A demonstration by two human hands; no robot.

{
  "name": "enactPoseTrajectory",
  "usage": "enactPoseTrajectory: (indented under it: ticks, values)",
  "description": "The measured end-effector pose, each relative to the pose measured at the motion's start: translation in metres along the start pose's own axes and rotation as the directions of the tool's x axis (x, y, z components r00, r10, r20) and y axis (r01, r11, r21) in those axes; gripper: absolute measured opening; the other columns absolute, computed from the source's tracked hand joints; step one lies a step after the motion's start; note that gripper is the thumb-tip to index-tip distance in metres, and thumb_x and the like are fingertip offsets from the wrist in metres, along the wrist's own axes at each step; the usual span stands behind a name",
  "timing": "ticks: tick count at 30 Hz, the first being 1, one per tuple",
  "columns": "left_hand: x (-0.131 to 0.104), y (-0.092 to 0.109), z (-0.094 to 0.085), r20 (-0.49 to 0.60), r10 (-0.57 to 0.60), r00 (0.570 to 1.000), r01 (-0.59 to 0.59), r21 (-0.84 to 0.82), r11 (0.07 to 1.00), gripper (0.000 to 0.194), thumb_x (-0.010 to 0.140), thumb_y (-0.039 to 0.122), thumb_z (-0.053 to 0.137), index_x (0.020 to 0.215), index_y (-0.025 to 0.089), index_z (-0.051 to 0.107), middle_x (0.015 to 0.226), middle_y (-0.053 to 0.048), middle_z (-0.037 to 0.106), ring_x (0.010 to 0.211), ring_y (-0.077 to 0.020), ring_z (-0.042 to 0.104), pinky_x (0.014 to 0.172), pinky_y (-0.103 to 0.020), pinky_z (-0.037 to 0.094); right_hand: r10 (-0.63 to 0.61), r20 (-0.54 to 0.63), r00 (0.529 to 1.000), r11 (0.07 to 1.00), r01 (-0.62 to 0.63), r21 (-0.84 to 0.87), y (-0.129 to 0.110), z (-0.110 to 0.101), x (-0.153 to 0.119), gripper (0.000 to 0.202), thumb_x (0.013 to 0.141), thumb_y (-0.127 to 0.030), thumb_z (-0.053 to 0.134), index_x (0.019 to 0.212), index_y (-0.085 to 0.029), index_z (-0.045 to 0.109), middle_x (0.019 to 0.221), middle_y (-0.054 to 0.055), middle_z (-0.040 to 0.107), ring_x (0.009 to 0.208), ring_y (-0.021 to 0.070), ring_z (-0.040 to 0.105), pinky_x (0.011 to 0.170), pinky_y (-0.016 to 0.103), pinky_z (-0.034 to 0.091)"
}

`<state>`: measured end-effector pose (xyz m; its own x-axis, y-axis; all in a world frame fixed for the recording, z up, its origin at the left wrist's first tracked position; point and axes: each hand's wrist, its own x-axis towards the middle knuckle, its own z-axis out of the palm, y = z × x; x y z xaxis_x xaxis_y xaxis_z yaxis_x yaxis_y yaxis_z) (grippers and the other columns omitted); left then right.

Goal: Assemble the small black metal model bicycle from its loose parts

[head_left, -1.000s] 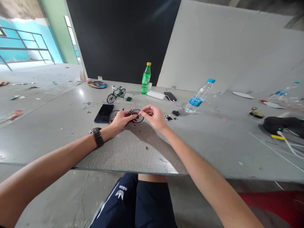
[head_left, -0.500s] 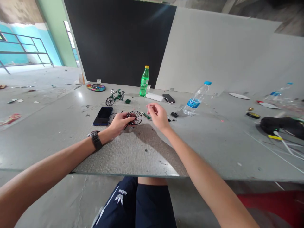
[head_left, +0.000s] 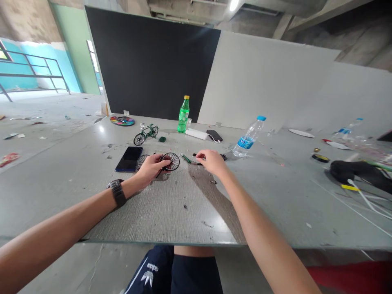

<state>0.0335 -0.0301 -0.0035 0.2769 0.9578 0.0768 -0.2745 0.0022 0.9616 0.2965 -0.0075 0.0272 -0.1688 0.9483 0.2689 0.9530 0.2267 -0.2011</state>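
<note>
My left hand (head_left: 150, 169) is closed around a small black model bicycle (head_left: 175, 162), its spoked wheels showing on either side of the fingers. My right hand (head_left: 215, 162) is low over the table to the right, thumb and fingertips pinched together; whatever they may hold is too small to make out. Just left of those fingertips lies a slim green part (head_left: 185, 159). Dark small parts lie partly hidden behind the right hand, and a tiny dark piece (head_left: 213, 182) rests below it. A green model bicycle (head_left: 146, 134) stands farther back, beside a small green block (head_left: 162, 139).
A dark phone (head_left: 130, 159) lies left of my left hand. Behind are a paint palette (head_left: 122, 121), a green bottle (head_left: 183, 116), a white power bank (head_left: 196, 134) and a black phone (head_left: 214, 136). A clear water bottle (head_left: 246, 141) leans at right, near tape (head_left: 320, 158).
My right hand has moved down and slightly right, towards the small parts on the table. The left hand keeps hold of the black model bicycle. The camera view has tilted up.
</note>
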Motion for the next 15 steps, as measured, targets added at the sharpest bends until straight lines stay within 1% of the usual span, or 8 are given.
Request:
enactPoseTrajectory:
  ticks: [3,6,11,15]
  values:
    - [0.000,0.000,0.001,0.002,-0.011,1.000,0.011,0.013,1.000,0.027,0.074,0.030,0.081,0.090,0.011,0.070,0.092,-0.008,0.072,0.075,-0.0134,0.068,0.068,-0.027,0.060,-0.023,0.041,0.999,1.000,0.023,-0.010,0.001,-0.003,-0.001,0.010,0.093,-0.028,0.065,0.090,-0.025,0.075,0.095,0.003,0.078,0.089,0.0214,0.070,0.073,0.030,0.045]
    - [0.000,0.000,0.001,-0.003,-0.020,1.000,0.020,0.012,1.000,0.029,0.073,0.031,0.082,0.092,0.011,0.071,0.091,-0.008,0.073,0.075,-0.0138,0.068,0.068,-0.027,0.060,-0.021,0.043,0.999,0.999,0.023,-0.033,0.002,-0.002,-0.002,0.012,0.094,-0.027,0.063,0.092,-0.025,0.075,0.096,0.003,0.078,0.091,0.0220,0.070,0.075,0.030,0.045]
    - [0.001,-0.001,0.002,-0.011,-0.028,1.000,0.028,-0.006,1.000,0.029,0.071,0.028,0.085,0.090,0.011,0.071,0.088,-0.007,0.073,0.073,-0.0136,0.069,0.068,-0.026,0.060,0.030,0.010,1.000,0.996,-0.029,-0.084,0.007,0.002,0.000,0.017,0.095,-0.024,0.059,0.099,-0.027,0.075,0.103,0.004,0.078,0.098,0.0241,0.069,0.077,0.032,0.046]
    - [0.002,-0.001,0.003,-0.002,-0.024,1.000,0.024,0.002,1.000,0.028,0.071,0.027,0.084,0.090,0.011,0.072,0.087,-0.007,0.073,0.072,-0.0133,0.068,0.067,-0.026,0.060,0.096,-0.007,0.995,0.987,-0.096,-0.132,0.015,-0.005,0.000,0.017,0.094,-0.024,0.059,0.099,-0.027,0.075,0.099,0.004,0.077,0.095,0.0239,0.069,0.072,0.032,0.044]
